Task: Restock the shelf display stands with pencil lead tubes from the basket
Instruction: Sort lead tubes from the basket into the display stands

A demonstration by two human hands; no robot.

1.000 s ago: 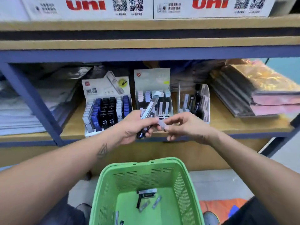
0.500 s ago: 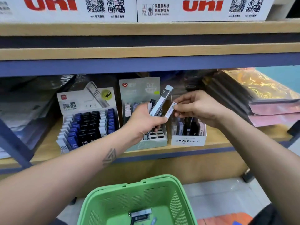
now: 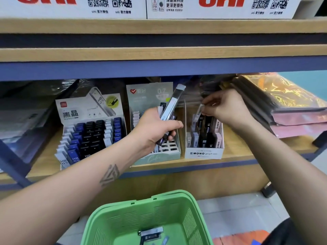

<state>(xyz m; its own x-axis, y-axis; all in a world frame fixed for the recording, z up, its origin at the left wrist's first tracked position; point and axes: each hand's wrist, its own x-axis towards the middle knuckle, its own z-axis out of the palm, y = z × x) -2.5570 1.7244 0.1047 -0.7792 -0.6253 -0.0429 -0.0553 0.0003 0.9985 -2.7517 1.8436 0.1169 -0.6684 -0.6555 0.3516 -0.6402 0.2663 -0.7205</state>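
My left hand (image 3: 155,129) grips a bunch of pencil lead tubes (image 3: 170,108) in front of the pale green 0.7 display stand (image 3: 157,159); one long grey tube sticks up from the bunch. My right hand (image 3: 228,108) pinches a single white lead tube (image 3: 199,111) over the back of the white MONO display stand (image 3: 203,153), which holds several dark and pale tubes. A third stand (image 3: 88,110) at the left is packed with blue, black and white HB 0.5 tubes. The green basket (image 3: 123,213) sits below, with a few tubes (image 3: 150,233) lying in its bottom.
The stands sit on a wooden shelf (image 3: 235,149) with a blue metal frame. Stacked foil-wrapped packs (image 3: 286,103) lie at the right, grey wrapped bundles (image 3: 21,119) at the left. White uni boxes (image 3: 221,6) stand on the upper shelf. A tiled floor (image 3: 235,209) lies beside the basket.
My right hand carried the white tube from my left hand over to the back of the MONO stand. My view moved closer to the shelf.
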